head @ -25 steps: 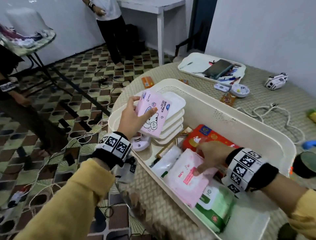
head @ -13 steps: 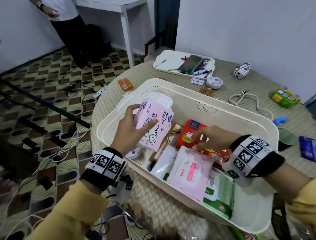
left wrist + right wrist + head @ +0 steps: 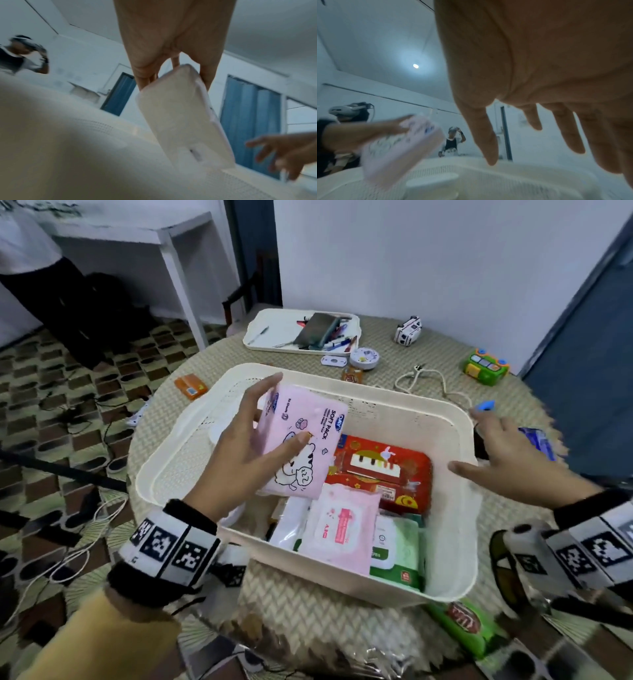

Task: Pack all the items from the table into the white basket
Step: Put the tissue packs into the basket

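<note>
My left hand (image 3: 239, 453) grips a pink soft tissue pack (image 3: 301, 440) between thumb and fingers, held tilted over the white basket (image 3: 459, 542). The same tissue pack (image 3: 185, 119) hangs from the fingers in the left wrist view, and the pack (image 3: 399, 146) shows blurred in the right wrist view. Inside the basket lie a red packet (image 3: 387, 470), a pink wipes pack (image 3: 339, 525) and a green wipes pack (image 3: 400, 556). My right hand (image 3: 507, 460) hovers open with spread fingers over the basket's right rim, holding nothing.
On the woven table sit a green snack pack (image 3: 462, 625) at the front, a blue packet (image 3: 537, 440) at the right, a green toy (image 3: 486, 366), a white cord (image 3: 428, 381), an orange box (image 3: 190, 386) and a white tray of pens (image 3: 301, 333). A person stands at far left.
My right hand left the red packet inside the basket and moved out over the right rim, fingers spread. The left hand carried the pink pack rightward, over the basket's middle.
</note>
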Available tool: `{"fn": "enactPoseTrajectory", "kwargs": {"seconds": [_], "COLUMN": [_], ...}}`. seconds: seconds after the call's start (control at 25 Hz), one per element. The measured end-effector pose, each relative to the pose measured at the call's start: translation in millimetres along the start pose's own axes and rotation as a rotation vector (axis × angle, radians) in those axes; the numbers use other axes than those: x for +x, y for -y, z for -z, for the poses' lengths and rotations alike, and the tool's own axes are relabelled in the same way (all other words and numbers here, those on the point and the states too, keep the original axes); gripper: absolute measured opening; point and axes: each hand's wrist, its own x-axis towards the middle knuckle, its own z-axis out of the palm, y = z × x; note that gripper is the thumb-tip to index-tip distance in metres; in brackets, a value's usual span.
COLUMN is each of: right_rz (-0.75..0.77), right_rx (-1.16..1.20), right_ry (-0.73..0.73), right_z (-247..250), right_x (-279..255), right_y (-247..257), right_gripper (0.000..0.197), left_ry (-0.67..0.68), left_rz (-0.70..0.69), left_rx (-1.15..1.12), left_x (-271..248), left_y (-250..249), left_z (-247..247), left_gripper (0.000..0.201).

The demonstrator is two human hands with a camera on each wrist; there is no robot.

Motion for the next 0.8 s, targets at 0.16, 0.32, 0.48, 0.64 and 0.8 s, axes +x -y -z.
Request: {"fn": "enactPoseTrajectory", "kwargs": {"seconds": [0.16, 0.32, 0.48, 0.64, 0.8], "right_rz": [-0.086, -0.232, -0.205, -0.225, -0.252], "right_rx": [0.428, 0.591, 0.664, 0.666, 0.7], "right_ry": [-0.097, -0.262, -0.332, -0.369, -0.366], "right_z": [-48, -70, -71, -72, -74], "right_x": [-15, -21, -25, -25, -24], "right_y": [-17, -12, -10, -7, -6], "right_gripper": [0.071, 0.046, 0.042, 0.041, 0.042], "left_ry": [0.147, 0.379, 0.727, 1.038, 1.129], "left_rz": [0.009, 0.088, 0.222, 0.381, 0.296], "left_rx": [0.038, 0.178, 0.257, 0.261, 0.334], "left_x": [23, 65, 88, 81, 72], "left_y": [-43, -55, -32, 7, 35], "left_z": [-1, -28, -80, -124, -143], "left_gripper": [0.065, 0.066, 0.061, 0.049, 0.043]}}
